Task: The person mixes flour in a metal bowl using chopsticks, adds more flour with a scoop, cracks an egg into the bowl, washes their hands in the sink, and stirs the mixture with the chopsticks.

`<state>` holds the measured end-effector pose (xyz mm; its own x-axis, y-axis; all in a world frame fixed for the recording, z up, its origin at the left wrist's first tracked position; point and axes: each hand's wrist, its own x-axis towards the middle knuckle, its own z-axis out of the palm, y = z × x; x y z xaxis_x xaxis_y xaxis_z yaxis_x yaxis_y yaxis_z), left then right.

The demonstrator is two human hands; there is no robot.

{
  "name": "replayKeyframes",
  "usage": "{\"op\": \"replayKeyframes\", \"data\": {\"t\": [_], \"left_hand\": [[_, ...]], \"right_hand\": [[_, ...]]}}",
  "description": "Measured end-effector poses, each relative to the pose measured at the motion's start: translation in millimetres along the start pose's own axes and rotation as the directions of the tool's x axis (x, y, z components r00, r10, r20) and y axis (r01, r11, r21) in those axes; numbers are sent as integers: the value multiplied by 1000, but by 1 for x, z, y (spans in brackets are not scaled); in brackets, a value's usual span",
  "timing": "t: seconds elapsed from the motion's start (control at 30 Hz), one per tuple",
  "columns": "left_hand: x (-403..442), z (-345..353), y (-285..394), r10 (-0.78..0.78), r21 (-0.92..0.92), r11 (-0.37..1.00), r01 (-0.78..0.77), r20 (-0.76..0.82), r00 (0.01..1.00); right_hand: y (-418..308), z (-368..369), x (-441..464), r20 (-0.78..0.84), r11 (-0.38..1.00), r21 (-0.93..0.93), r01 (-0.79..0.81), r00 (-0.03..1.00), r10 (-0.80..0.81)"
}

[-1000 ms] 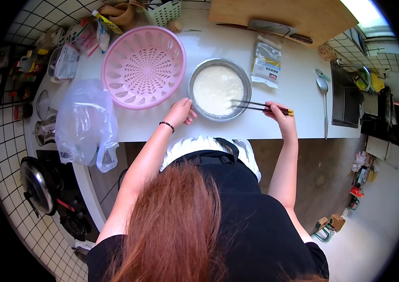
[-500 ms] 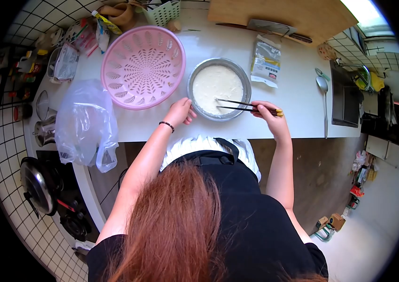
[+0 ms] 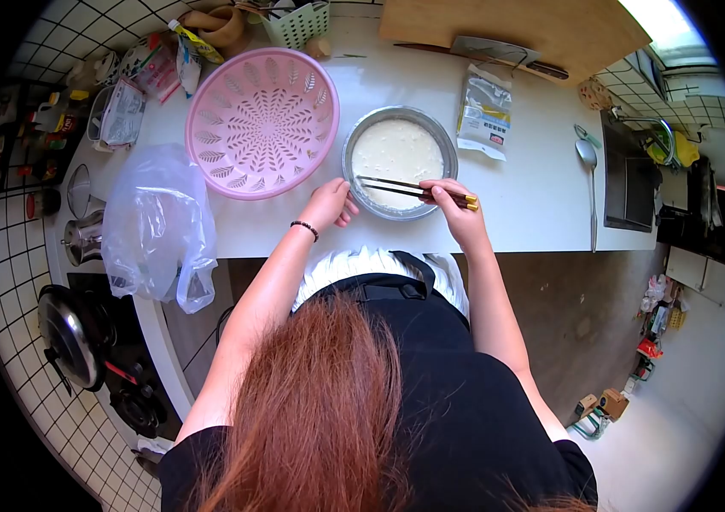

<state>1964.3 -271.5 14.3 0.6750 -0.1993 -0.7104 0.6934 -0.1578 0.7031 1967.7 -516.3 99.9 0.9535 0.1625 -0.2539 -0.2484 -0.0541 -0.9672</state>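
A round metal bowl [image 3: 447,136] holding a thick white mixture [image 3: 396,154] stands on the white counter near its front edge. My right hand [image 3: 458,212] grips a pair of dark chopsticks [image 3: 401,189] with gold ends at the bowl's right rim. Their tips reach into the mixture at the left side of the bowl. My left hand [image 3: 331,205], with a beaded bracelet at the wrist, is closed on the lower left rim of the bowl.
Left of the bowl lie a pink colander [image 3: 264,124] and a clear plastic bag [image 3: 157,222]. A grey packet [image 3: 484,111], a spoon [image 3: 588,179] and a sink [image 3: 628,175] are to the right. Behind are a knife [image 3: 494,49] and a wooden board [image 3: 516,26].
My right hand and the chopsticks have moved left across the bowl, from its right side to its left. My left hand has stayed at the rim.
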Motion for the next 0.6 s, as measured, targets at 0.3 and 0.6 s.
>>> {"op": "replayKeyframes", "data": {"t": [0.3, 0.6], "left_hand": [[0, -1, 0, -3, 0, 1000, 3, 2, 1000], [2, -1, -1, -13, -5, 1000, 13, 8, 1000]], "right_hand": [[-9, -19, 2, -73, 996, -12, -89, 993, 88], [7, -42, 25, -361, 920, -347, 183, 879, -311]]}}
